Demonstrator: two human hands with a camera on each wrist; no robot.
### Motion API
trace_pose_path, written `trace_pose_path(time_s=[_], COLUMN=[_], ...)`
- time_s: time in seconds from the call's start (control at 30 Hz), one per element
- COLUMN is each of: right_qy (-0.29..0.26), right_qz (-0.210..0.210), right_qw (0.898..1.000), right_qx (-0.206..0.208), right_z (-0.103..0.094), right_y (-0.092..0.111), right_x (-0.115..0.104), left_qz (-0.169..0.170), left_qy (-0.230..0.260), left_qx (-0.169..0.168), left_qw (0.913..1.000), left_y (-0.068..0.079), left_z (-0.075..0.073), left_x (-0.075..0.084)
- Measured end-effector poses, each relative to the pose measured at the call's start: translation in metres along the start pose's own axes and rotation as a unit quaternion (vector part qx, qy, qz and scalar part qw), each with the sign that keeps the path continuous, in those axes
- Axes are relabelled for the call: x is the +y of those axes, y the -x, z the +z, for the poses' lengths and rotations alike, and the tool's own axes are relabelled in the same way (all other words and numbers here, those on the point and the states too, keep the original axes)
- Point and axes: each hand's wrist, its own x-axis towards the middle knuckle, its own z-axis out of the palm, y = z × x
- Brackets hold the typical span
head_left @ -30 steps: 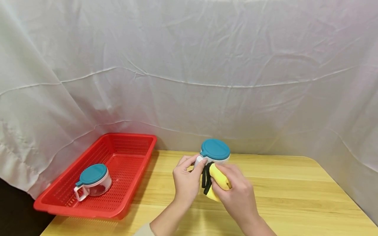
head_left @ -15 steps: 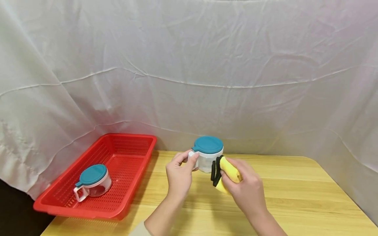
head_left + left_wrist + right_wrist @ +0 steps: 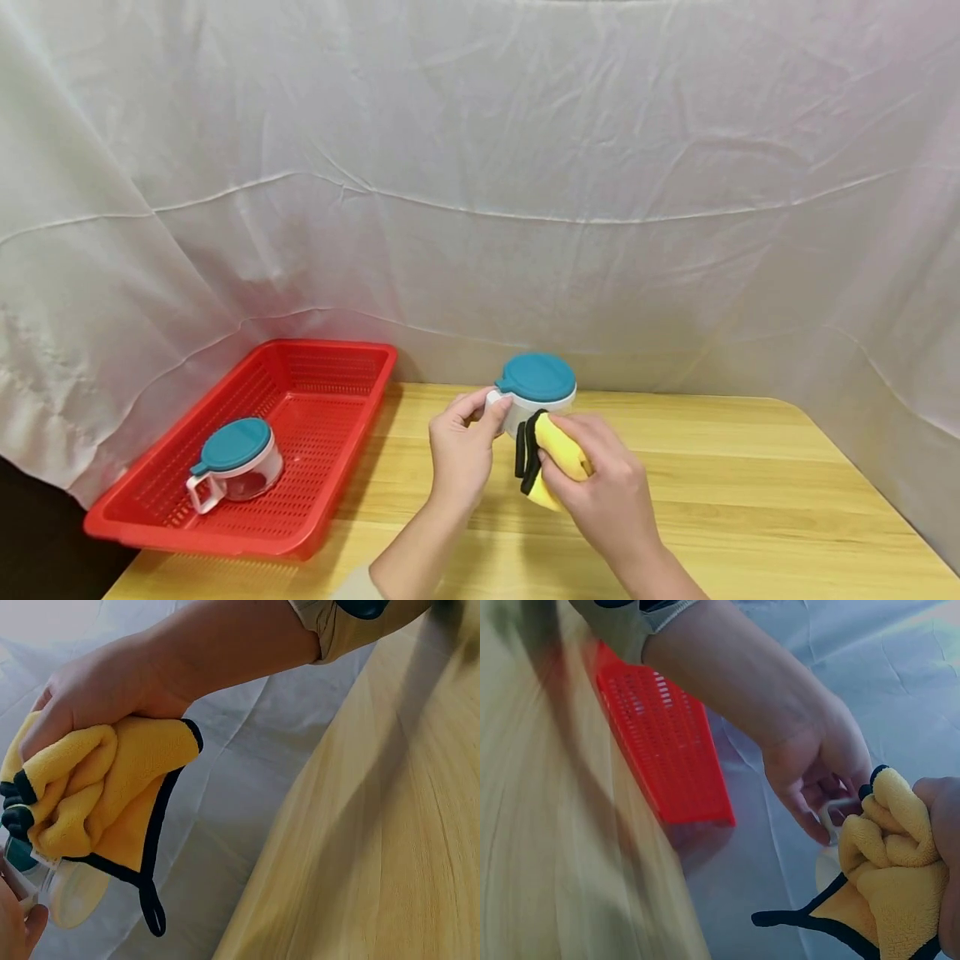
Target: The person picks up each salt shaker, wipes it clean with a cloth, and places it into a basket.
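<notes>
Our left grip (image 3: 459, 454) has the white handle (image 3: 495, 402) of the jar (image 3: 519, 410) pinched between thumb and fingers. Our right grip (image 3: 611, 483) is closed round a bunched yellow cloth (image 3: 561, 450), black edging (image 3: 528, 457) toward the jar. Jar sits between the two hands near the far side of the desk (image 3: 757, 492), blue lid (image 3: 538, 377) on and facing up. From the left wrist view it looks held clear of the desk. Cloth covers part of the near side; we'd read that as contact, but the touch line itself is hidden.

Looks like we're wiping the glass. To do it well:
- Left does the steadying. Handle is off to one side, so cloth pressure will likely twist the jar; keep the pinch firm and press lightly.
- Get the soft yellow face flat on the glass, not the edging. Bunched as it is, it probably wipes a narrow strip.
- Turn the jar by the handle to reach the far wall rather than stretching the right wrist round.
- Mind the loop (image 3: 154, 909) hanging off the cloth corner; it could snag on the handle.
- Stay off the lid's tab, could pop it.

Second jar (image 3: 253, 481), same type and lidded, stands in the red basket (image 3: 351, 450) on our left, well apart from both hands.
</notes>
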Motion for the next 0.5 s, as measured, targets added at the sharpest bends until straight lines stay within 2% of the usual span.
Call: trace_pose_path(time_s=[0.27,0.37,0.5], right_qy=[-0.005,-0.007,0.002], right_qz=[-0.044,-0.027,0.019], right_qw=[0.999,1.000,1.000], right_qx=[0.002,0.004,0.014], right_z=[0.0046,0.0023,-0.0047], right_y=[0.0017,-0.0002,-0.0042], right_x=[-0.0029,-0.0022,0.0021], left_qz=[-0.030,-0.040,-0.057], left_qy=[0.014,0.022,0.039], left_qx=[-0.021,-0.024,-0.016], left_qw=[0.9992,0.9987,0.9975], left_y=[-0.0006,-0.0020,-0.0054], left_z=[0.0013,0.0004,-0.0014], left_x=[-0.0037,-0.0039,-0.0037])
